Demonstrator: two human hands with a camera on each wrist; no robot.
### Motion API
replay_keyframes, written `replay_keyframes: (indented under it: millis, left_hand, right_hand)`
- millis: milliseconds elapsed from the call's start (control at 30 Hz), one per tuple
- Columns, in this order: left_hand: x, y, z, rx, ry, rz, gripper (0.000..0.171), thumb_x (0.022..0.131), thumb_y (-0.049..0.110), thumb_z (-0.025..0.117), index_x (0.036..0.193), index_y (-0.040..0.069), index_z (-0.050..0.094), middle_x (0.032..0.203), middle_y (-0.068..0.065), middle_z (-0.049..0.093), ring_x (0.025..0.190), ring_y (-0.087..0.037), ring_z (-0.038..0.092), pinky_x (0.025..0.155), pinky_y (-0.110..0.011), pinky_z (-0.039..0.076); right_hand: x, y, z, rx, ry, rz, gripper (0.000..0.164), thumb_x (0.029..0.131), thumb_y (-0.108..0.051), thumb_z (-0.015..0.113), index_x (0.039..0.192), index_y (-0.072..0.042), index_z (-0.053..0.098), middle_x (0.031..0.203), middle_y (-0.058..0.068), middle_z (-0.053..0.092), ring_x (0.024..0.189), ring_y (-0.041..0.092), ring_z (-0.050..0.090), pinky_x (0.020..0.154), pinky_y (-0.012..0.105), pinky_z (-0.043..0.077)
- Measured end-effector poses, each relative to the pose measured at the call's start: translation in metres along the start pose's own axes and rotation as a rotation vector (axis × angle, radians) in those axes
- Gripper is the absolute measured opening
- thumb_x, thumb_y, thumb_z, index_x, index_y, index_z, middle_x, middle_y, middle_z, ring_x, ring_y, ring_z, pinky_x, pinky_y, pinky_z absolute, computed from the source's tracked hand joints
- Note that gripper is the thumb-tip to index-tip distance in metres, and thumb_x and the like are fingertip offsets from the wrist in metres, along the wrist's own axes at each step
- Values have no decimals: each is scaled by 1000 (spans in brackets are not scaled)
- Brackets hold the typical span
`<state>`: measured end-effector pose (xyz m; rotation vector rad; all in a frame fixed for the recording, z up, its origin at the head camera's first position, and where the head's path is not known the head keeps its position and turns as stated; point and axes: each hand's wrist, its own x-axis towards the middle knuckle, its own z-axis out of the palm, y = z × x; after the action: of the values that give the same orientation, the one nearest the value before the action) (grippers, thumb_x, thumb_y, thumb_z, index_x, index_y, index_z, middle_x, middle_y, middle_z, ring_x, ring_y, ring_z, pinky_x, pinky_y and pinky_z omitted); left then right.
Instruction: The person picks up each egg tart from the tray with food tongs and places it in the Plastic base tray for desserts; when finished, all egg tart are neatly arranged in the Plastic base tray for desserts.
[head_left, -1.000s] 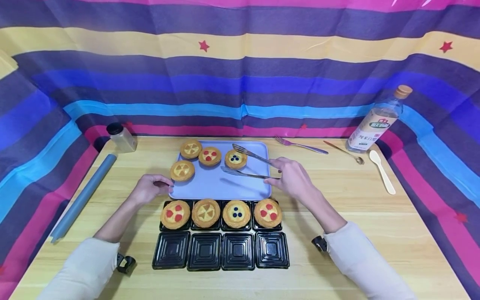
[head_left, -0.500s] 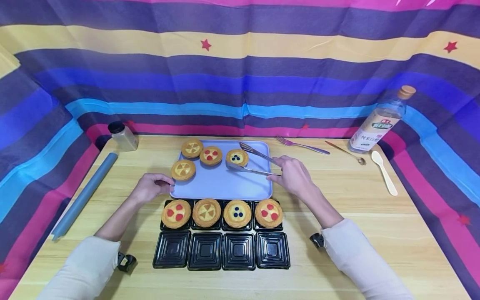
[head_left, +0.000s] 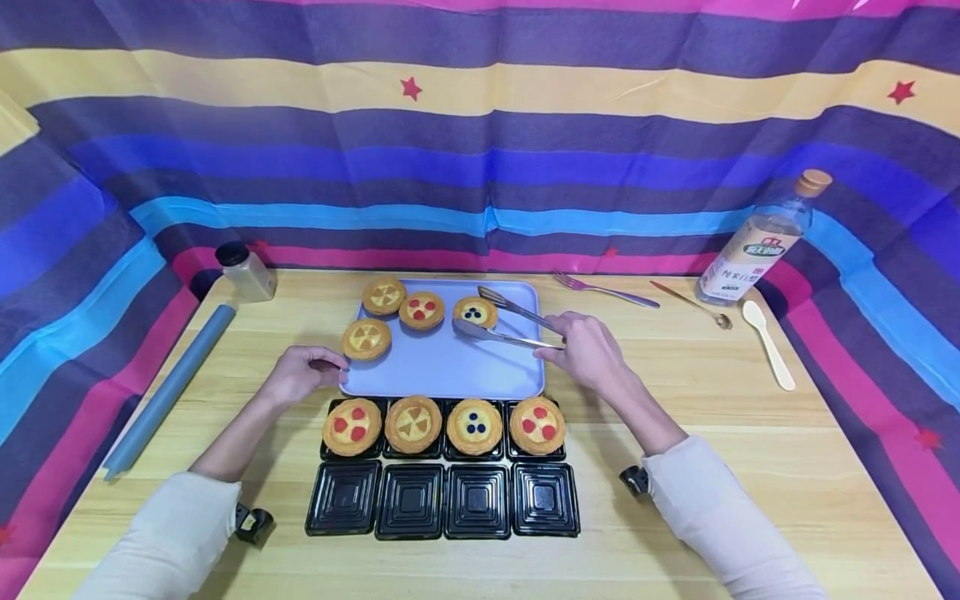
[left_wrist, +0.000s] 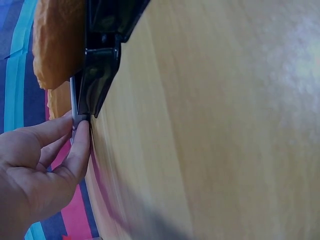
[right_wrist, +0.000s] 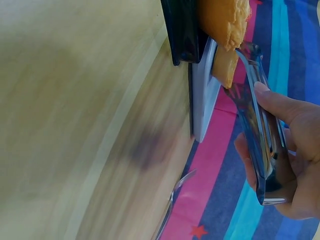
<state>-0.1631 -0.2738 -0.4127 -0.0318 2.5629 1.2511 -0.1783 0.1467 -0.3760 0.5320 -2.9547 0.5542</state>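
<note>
My left hand pinches the left front corner of a pale blue tray between thumb and fingers, as the left wrist view shows. My right hand grips metal tongs. Their tips lie either side of a blueberry tart at the tray's right; whether both touch it I cannot tell. To its left on the tray are a tart with red berries and two tarts with brown wedges, one at the back and one nearer.
Black plastic boxes line the tray's front, their back row bearing several tarts. A fork, a thin metal spoon, a pale spoon and a bottle lie or stand right. Left are a jar and grey roll.
The tongs' arms have drawn closer together around the blueberry tart, their tips shifting slightly right. My left hand has stayed at the tray's corner.
</note>
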Motion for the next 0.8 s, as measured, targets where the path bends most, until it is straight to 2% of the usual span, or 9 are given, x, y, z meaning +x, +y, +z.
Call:
replay_keyframes:
  millis: [200, 367, 567, 800]
  left_hand:
    - [0, 0, 0, -1, -1, 2, 29, 83, 7, 69, 109, -5, 65, 102, -19, 67, 80, -10, 60, 71, -23, 53]
    - [0, 0, 0, 0, -3, 0, 29, 83, 6, 69, 110, -5, 64, 103, -20, 67, 80, -9, 60, 72, -22, 53]
    - [0, 1, 0, 11, -2, 3, 29, 83, 7, 69, 109, -5, 65, 102, -19, 68, 80, -9, 61, 72, -22, 53]
    - [0, 1, 1, 18, 0, 0, 28, 84, 8, 69, 109, -4, 65, 102, -19, 67, 81, -10, 60, 72, -23, 52]
  right_hand:
    - [-4, 2, -2, 8, 20, -13, 55, 77, -34, 77, 121, -4, 63, 116, 19, 66, 93, 34, 67, 82, 45, 54]
    - [-12, 3, -8, 12, 40, -25, 54, 76, -32, 79, 121, -5, 64, 112, 16, 68, 80, 27, 68, 70, 42, 56]
    - [-27, 4, -19, 9, 58, -40, 54, 76, -32, 79, 120, -5, 64, 111, 16, 69, 82, 28, 68, 71, 43, 56]
    - [-46, 6, -32, 4, 96, -113, 55, 74, -33, 80, 119, -5, 65, 108, 14, 70, 87, 29, 69, 74, 45, 56]
